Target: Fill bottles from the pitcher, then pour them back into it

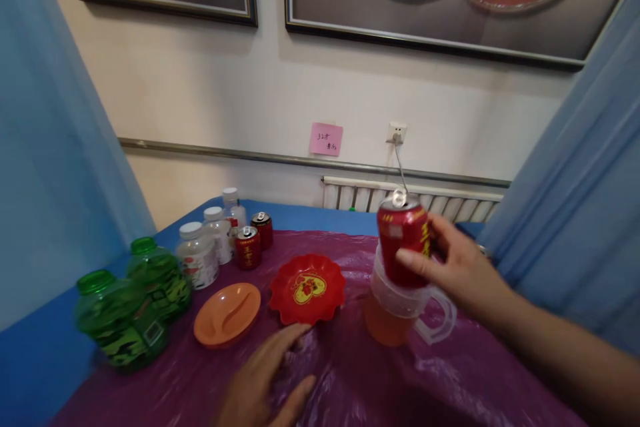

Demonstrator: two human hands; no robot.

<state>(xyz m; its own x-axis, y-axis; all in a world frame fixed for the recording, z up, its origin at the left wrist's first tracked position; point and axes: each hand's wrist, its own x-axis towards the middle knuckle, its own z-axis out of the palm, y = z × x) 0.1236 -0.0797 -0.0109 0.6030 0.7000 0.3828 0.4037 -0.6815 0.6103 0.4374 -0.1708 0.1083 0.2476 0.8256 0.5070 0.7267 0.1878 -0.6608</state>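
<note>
Left hand (267, 380) lies flat, fingers spread, grasping nothing, on the purple cover (380, 387) at 6 o'clock; bare cover lies around it. Right hand (463, 270) grips the red can (404, 240) at 3 o'clock, directly above the clear jug (400, 310) holding orange liquid. Red dish (307, 287) and orange plate (227, 313) sit beyond. Green bottles (133, 303) stand at 9 o'clock by the table edge.

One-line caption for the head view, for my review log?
Right hand holds a red can over a clear pitcher of orange liquid; left hand rests flat on the purple table cover.
</note>
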